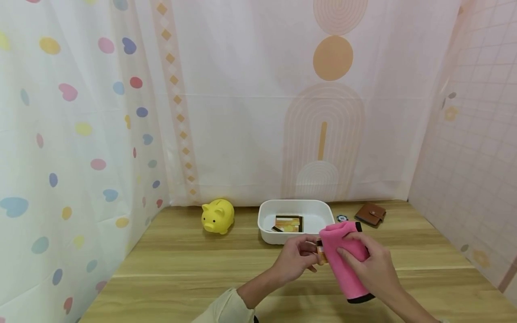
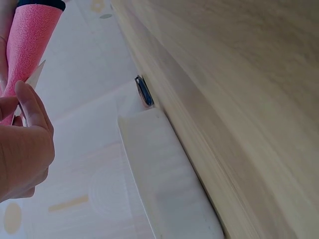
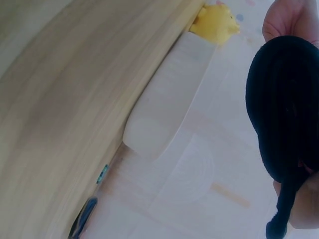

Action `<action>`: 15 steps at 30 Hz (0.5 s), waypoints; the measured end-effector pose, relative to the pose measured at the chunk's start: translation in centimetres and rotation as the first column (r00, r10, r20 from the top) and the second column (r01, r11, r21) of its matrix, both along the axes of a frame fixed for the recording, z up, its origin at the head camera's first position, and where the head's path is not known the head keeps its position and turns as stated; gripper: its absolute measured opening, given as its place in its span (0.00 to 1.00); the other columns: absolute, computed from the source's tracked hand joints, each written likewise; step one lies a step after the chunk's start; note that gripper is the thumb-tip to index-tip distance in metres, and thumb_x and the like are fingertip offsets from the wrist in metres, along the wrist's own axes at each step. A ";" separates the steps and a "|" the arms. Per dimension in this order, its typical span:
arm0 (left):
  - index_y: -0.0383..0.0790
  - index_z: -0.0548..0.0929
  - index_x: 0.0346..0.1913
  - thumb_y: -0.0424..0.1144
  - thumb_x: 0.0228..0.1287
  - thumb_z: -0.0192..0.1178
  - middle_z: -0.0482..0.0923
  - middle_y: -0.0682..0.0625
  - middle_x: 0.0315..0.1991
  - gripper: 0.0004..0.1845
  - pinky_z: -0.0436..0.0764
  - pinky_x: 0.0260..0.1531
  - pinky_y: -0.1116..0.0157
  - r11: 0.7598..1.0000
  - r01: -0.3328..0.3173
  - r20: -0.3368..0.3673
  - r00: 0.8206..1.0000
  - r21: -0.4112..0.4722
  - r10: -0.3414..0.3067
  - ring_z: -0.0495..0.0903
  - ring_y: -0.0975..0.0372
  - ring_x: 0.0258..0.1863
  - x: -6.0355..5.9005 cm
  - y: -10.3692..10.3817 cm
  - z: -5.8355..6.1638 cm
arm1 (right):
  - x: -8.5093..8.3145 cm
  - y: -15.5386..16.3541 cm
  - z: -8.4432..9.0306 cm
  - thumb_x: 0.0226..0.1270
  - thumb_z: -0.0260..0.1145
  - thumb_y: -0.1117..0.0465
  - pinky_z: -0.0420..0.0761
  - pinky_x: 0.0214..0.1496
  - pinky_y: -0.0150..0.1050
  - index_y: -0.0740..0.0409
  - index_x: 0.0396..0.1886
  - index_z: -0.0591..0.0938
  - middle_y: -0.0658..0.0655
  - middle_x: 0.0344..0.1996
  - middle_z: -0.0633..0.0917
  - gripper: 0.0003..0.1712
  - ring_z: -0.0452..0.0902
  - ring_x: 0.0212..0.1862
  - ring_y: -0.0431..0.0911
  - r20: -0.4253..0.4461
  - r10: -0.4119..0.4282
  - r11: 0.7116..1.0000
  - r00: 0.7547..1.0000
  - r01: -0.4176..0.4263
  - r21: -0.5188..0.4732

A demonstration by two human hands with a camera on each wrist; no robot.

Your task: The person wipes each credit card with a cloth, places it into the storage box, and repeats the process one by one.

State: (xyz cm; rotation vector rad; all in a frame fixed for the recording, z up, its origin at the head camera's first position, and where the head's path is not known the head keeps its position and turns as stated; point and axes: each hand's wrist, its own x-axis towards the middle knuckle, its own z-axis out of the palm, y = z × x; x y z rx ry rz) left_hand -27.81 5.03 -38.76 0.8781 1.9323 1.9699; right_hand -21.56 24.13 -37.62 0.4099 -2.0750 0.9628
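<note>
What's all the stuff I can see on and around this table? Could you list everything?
Yellow plastic piggy bank: one, yellow, on the table to the left of the tray.
White rectangular plastic tray: one, white, back middle of the table.
Gold and brown cards: a few, inside the tray.
Brown leather wallet: one, brown, back right.
Small round dark token: one, between tray and wallet.
Pink fleece pouch with black trim: one, held above the table.
Wooden table: one, light wood.
Patterned curtains: pastel, around the table.
Left hand: pinches a small card at the pouch.
Right hand: grips the pouch.
</note>
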 end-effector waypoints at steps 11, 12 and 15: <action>0.28 0.75 0.45 0.21 0.55 0.55 0.80 0.42 0.30 0.13 0.82 0.24 0.64 1.000 -0.011 0.013 1.000 -0.004 0.011 0.80 0.61 0.26 1.6 -1.5 2.2 | -0.1 0.4 0.0 0.41 0.77 0.69 0.72 0.20 0.26 0.52 0.37 0.79 0.48 0.28 0.81 0.21 0.73 0.24 0.36 -0.006 -0.013 1.000 1.000 0.013 -0.016; 0.28 0.75 0.45 0.21 0.55 0.55 0.80 0.42 0.29 0.13 0.82 0.24 0.64 1.000 -0.011 0.008 1.000 -0.004 0.011 0.80 0.61 0.26 1.7 -1.5 2.3 | -0.1 0.4 -0.1 0.41 0.77 0.70 0.72 0.20 0.26 0.52 0.36 0.80 0.49 0.28 0.81 0.21 0.73 0.23 0.36 -0.007 -0.013 1.000 1.000 0.013 -0.017; 0.28 0.75 0.44 0.21 0.56 0.56 0.79 0.44 0.28 0.12 0.82 0.23 0.64 1.000 -0.010 0.007 1.000 -0.009 0.010 0.80 0.61 0.26 1.7 -1.8 2.3 | -0.2 0.6 -0.5 0.39 0.77 0.71 0.71 0.20 0.26 0.53 0.36 0.80 0.50 0.28 0.81 0.22 0.72 0.23 0.36 -0.012 -0.010 1.000 1.000 0.010 -0.022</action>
